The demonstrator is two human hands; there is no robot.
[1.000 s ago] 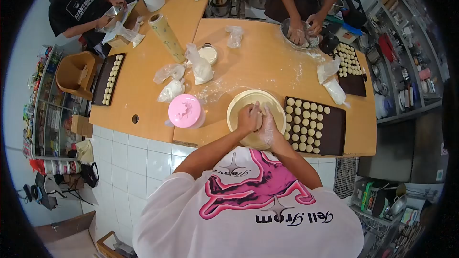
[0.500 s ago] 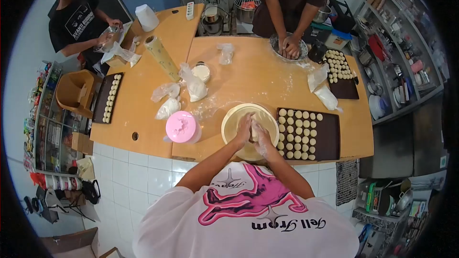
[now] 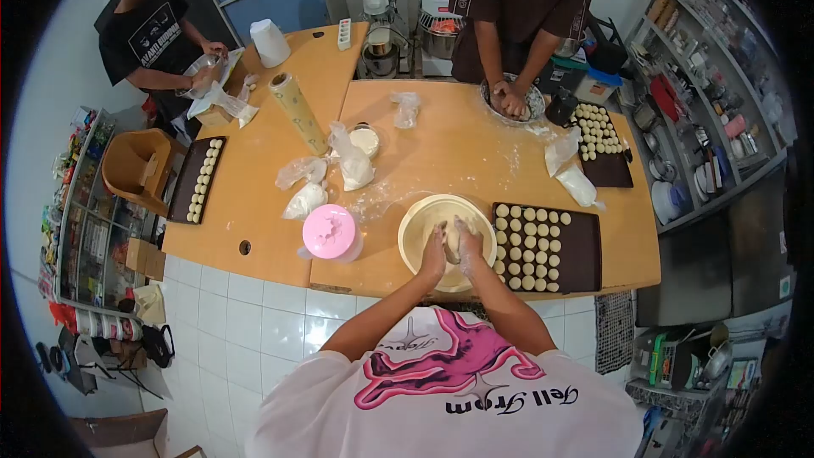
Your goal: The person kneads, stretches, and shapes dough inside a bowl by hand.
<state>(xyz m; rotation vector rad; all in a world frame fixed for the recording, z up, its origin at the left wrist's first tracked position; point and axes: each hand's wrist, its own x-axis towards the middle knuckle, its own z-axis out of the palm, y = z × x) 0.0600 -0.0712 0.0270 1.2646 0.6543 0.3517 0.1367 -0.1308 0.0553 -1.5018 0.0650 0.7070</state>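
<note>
A pale lump of dough (image 3: 453, 242) is pressed between my two flour-dusted hands, inside the rim of a cream-coloured bowl (image 3: 408, 222). My left hand (image 3: 435, 254) bears on its left side, fingers pointing away from me. On the other side my right hand (image 3: 471, 248) is closed against the dough. Just right of the bowl lies a dark baking tray (image 3: 580, 254), its left part filled with rows of round dough balls (image 3: 528, 242). A pink-lidded container (image 3: 331, 232) stands to the left.
Bags of white powder (image 3: 354, 168), a tall roll of wrap (image 3: 297, 114) and another bag (image 3: 577, 182) rest on the wooden table (image 3: 449, 153). Across it, a co-worker's hands (image 3: 510, 100) work in a metal bowl. Another person stands at far left. More dough-ball trays (image 3: 604, 140) lie at the sides.
The view has shifted slightly, so the table sits lower in it. My hands have changed their hold a little, with the dough still between them.
</note>
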